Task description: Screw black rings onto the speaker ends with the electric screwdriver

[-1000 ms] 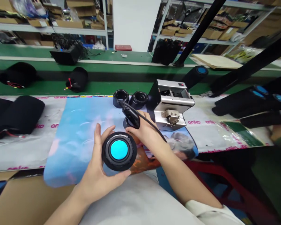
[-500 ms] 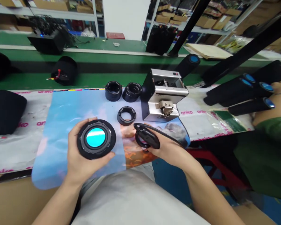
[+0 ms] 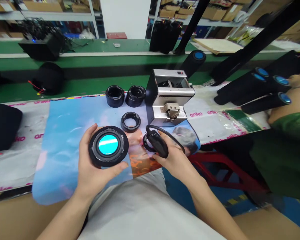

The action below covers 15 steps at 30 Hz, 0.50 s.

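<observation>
My left hand (image 3: 90, 166) is wrapped round a black cylinder (image 3: 92, 146) whose round end, with a shiny cyan disc in the middle, faces up at me. Whitish specks mark the rim around that disc. My right hand (image 3: 173, 156) is closed at a black oval piece with a looped cord (image 3: 158, 143); its fingers are partly hidden. Beside those fingers shows a black ring (image 3: 146, 144), partly covered, and I cannot tell whether it is held too. A separate notched black ring (image 3: 130, 122) lies flat on the printed mat (image 3: 65, 133), between and beyond my hands.
Two taller black ring-shaped parts (image 3: 115, 96) stand behind the flat ring. A silver and black machine (image 3: 168, 100) stands right of them. Blue-ended black cylinders (image 3: 252, 86) lie at the right, near another person's arm (image 3: 287, 106). Black covered parts (image 3: 5, 126) sit at the left.
My left hand has moved a little right with the cylinder, closer to my right hand. The right hand has shifted slightly left with the corded piece. The view has turned slightly.
</observation>
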Motion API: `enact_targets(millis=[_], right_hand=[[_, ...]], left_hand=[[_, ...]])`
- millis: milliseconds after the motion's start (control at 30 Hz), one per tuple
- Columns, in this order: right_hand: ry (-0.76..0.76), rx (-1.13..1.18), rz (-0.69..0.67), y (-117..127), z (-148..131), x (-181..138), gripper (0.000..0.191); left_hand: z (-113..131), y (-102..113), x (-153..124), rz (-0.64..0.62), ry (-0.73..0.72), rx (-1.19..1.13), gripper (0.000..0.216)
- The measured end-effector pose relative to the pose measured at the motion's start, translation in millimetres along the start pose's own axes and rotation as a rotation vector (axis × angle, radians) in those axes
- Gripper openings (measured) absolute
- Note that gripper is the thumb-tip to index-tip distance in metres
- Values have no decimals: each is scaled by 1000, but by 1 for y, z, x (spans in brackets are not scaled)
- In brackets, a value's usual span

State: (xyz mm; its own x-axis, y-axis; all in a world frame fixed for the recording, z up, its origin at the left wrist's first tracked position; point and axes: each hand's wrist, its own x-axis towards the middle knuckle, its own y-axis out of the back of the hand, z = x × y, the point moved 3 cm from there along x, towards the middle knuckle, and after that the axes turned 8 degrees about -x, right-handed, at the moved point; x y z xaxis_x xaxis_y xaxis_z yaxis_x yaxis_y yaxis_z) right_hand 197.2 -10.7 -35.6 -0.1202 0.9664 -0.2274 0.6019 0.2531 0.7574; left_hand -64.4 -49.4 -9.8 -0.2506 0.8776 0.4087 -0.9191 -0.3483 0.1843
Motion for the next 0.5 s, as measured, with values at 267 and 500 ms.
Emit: enact_targets(millis=[267, 500], right_hand=[[-71, -8, 88, -8, 1, 4, 63], [-96, 172, 118, 28, -17, -6, 79]], left_hand=[[3, 7, 10, -126, 90, -103, 104], [8, -11, 12, -62, 52, -164, 88]])
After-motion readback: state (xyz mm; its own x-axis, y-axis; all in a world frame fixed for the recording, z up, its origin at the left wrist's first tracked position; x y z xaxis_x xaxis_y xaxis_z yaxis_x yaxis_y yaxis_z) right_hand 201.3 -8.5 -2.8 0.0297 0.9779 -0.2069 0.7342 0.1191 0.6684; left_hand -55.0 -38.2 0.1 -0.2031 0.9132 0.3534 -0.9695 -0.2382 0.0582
